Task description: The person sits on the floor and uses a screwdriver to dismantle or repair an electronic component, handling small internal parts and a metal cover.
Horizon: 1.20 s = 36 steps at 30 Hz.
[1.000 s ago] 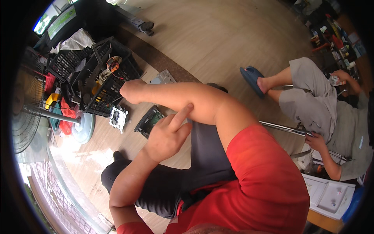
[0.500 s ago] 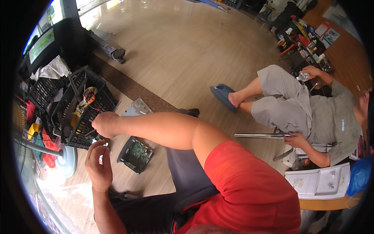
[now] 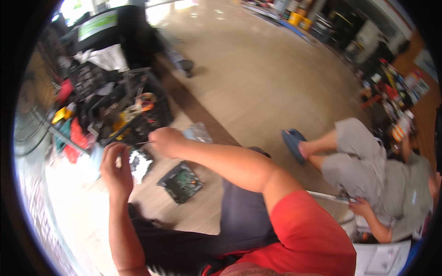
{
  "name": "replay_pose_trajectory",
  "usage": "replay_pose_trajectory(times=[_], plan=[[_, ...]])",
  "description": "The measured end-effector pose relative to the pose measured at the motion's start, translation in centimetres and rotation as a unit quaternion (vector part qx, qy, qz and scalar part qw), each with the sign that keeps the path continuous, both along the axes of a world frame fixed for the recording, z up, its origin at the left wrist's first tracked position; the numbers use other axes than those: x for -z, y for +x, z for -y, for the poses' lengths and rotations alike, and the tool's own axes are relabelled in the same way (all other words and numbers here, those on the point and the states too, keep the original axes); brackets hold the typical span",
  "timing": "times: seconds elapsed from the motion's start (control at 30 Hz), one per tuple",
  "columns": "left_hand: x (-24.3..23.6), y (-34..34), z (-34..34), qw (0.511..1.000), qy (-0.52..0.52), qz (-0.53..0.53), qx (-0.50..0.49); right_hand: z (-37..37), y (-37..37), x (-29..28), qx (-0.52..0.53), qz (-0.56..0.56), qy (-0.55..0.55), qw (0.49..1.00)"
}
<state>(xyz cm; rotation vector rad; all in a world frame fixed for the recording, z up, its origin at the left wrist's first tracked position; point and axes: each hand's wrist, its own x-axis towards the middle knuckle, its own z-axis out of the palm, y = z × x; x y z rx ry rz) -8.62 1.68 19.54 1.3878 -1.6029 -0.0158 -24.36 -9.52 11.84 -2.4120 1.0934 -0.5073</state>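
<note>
My right hand [image 3: 168, 141] is closed in a fist over the floor, near the crate. A thin metal rod [image 3: 144, 142] sticks out of it toward my left hand; its other end is hidden in the fist. My left hand [image 3: 116, 170] is raised beside it, fingers curled toward the thumb; what they pinch, if anything, is blurred. Below the hands a shiny silvery piece [image 3: 140, 164] lies on the floor. Right of it is a black-framed green circuit board [image 3: 181, 182]. A clear plastic bag [image 3: 200, 132] lies beyond my right wrist.
A black crate [image 3: 159, 108] of parts and wires stands at the left, near a fan [image 3: 30, 108]. A seated person [image 3: 368, 161] at the right holds a metal tube [image 3: 329, 197] and a bottle [image 3: 403, 124]. A wheeled stand leg [image 3: 177, 60] reaches across the floor.
The view has swung left, so the scene sits farther right. My right hand has drawn away from my left, showing the thin rod. The person's bottle is raised.
</note>
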Motion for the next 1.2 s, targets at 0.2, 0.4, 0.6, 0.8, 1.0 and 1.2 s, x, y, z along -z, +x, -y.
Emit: replay_pose_trajectory(times=[0.2, 0.4, 0.6, 0.8, 1.0, 1.2], plan=[[3.7, 3.3, 1.9, 0.981, 0.137, -0.139, -0.003, -1.1, -0.5, -1.2, -0.024, 0.114, -0.035, 0.993], [6.9, 1.8, 2.3, 0.95, 0.263, -0.158, 0.05, -2.5, -0.8, -1.8, -0.071, 0.15, -0.048, 0.985], [6.6, 0.9, 2.9, 0.899, 0.301, -0.286, 0.143, -2.2, -0.8, -1.0, -0.08, 0.16, -0.054, 0.982], [6.6, 0.7, 3.2, 0.86, 0.348, -0.352, 0.125, -2.0, -0.5, -0.2, -0.095, 0.163, -0.071, 0.979], [7.1, 0.8, 3.3, 0.852, 0.372, -0.348, 0.117, -2.0, -0.8, -0.7, -0.096, 0.134, -0.071, 0.984], [7.3, 0.4, 3.4, 0.851, 0.369, -0.351, 0.129, -1.7, -1.0, -0.6, -0.097, 0.119, -0.052, 0.987]])
